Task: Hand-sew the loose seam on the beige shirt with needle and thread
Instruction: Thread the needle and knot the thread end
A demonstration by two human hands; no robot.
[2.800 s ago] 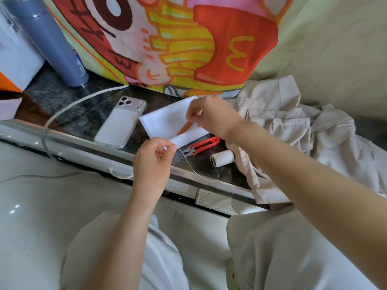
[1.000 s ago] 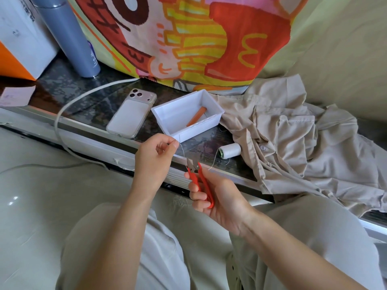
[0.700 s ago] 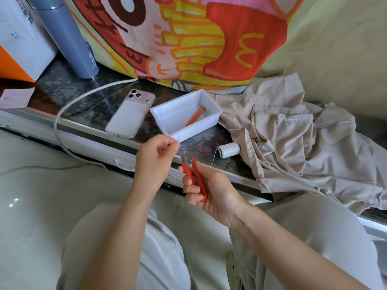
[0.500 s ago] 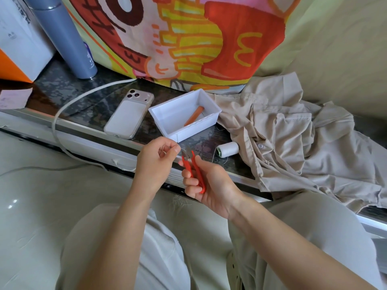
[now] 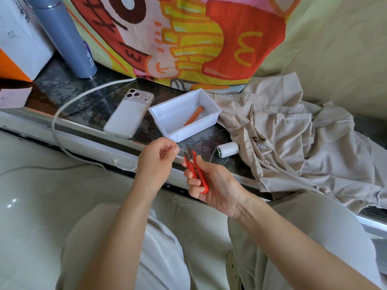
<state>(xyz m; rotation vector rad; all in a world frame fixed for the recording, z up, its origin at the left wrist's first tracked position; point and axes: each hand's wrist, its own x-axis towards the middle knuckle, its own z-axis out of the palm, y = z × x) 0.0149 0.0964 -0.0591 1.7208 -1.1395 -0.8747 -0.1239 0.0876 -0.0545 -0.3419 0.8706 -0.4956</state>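
My left hand (image 5: pixel 157 159) was curled up, thumb and fingertip pinching the thread (image 5: pixel 181 150). My right hand (image 5: pixel 215 185) was wrapped around the red snips (image 5: pixel 195 171), tips up, right next to that pinch. The spool (image 5: pixel 228 149) sat on the counter (image 5: pixel 62 88) just behind, and the beige shirt (image 5: pixel 293 139) lay crumpled to its right, beside the white tray (image 5: pixel 167 110).

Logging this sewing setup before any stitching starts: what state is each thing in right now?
Left hand, pinches the thread at its fingertips.
Right hand, grips the red snips, blades up.
Thread spool, lying on its side on the ledge.
Beige shirt, crumpled on the ledge, no hand on it.
White box, open, orange stick inside.
Phone, face down.
Bottle, upright.
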